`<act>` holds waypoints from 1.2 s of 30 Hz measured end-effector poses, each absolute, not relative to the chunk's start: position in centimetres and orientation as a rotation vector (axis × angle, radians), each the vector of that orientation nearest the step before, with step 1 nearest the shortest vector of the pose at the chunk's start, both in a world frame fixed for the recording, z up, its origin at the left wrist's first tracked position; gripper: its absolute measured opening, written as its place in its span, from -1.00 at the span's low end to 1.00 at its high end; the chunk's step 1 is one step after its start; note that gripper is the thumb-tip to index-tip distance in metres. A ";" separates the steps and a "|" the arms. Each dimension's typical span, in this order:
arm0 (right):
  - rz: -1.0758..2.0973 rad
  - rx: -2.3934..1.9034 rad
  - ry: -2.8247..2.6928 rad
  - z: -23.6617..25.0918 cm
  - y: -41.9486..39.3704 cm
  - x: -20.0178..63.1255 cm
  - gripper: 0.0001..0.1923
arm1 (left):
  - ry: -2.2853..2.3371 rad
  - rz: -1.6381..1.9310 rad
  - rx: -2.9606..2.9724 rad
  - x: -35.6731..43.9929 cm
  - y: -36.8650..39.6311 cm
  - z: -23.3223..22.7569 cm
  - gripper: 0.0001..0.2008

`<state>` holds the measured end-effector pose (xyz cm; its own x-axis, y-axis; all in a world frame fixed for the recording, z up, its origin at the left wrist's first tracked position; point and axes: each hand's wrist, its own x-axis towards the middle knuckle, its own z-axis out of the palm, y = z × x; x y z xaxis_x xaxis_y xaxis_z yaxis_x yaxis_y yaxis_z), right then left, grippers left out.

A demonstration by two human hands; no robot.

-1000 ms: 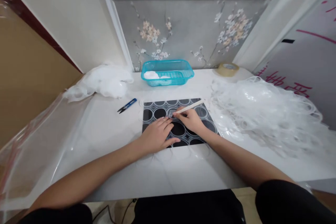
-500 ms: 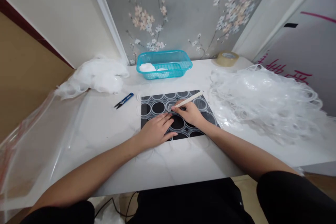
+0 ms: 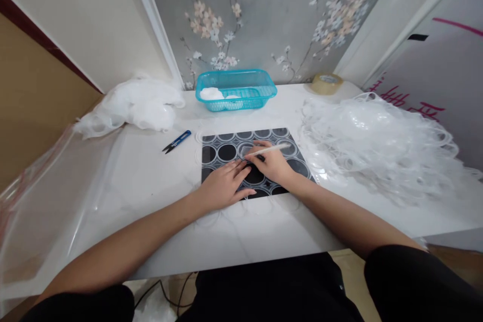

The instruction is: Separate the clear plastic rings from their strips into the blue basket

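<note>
Left hand (image 3: 225, 184) flat, fingers spread, pressing black patterned mat (image 3: 222, 151). Right hand (image 3: 272, 163) just beside, pinching thin white stick (image 3: 272, 149), long axis running right and away, tip touching mat near left fingertips.

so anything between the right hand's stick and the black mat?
Nothing visible. The right hand holds the thin stick directly over the black mat; the left hand lies flat beside it, not across the tip.
</note>
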<state>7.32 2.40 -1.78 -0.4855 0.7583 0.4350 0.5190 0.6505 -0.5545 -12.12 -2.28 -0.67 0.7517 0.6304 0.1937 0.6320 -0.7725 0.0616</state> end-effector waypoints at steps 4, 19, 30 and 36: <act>0.078 -0.904 -2.484 -0.9 3.4 7.8 -0.79 | -1.059 -0.252 -2.998 -12.0 -2.6 -0.3 0.06; 0.747 -1.251 -1.774 -0.8 3.6 13.2 -0.75 | -1.056 -0.218 -2.958 -12.7 -2.1 -0.3 -0.20; 0.813 -1.232 -1.792 -1.4 3.9 12.5 -0.83 | -0.949 -0.095 -3.071 -12.4 -1.4 0.2 -0.23; 0.657 -1.299 -1.849 -2.1 4.1 12.3 -0.87 | -0.957 -0.092 -3.063 -12.4 -1.4 0.1 -0.24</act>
<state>12.30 4.09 -2.05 -0.1852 0.9374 0.2951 0.5412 0.3479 -0.7656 -12.42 -1.44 0.05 0.8208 0.5703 0.0343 0.5663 -0.8200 0.0828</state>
